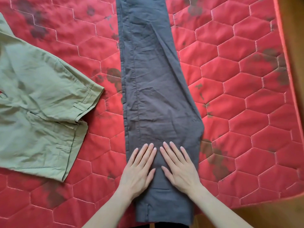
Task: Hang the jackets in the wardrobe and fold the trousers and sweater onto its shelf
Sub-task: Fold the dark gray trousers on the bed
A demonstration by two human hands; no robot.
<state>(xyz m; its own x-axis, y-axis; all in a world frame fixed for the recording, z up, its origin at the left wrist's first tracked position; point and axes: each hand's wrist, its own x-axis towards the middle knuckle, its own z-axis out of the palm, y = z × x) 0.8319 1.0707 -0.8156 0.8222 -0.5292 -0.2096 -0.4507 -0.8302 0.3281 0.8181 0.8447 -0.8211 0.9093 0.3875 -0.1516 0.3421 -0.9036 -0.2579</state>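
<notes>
Two hands, the left hand and right hand, press flat with straight fingers on grey trousers laid lengthwise on a red mattress, likely smoothing them for folding.

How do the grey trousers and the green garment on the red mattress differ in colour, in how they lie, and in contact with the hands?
The grey trousers are dark; the green garment is pale olive. The trousers lie as one long narrow strip; the green garment lies spread wide, partly out of view. The left hand and right hand press flat on the trousers; nothing touches the green garment. Both lie creased on the red quilted mattress.
</notes>
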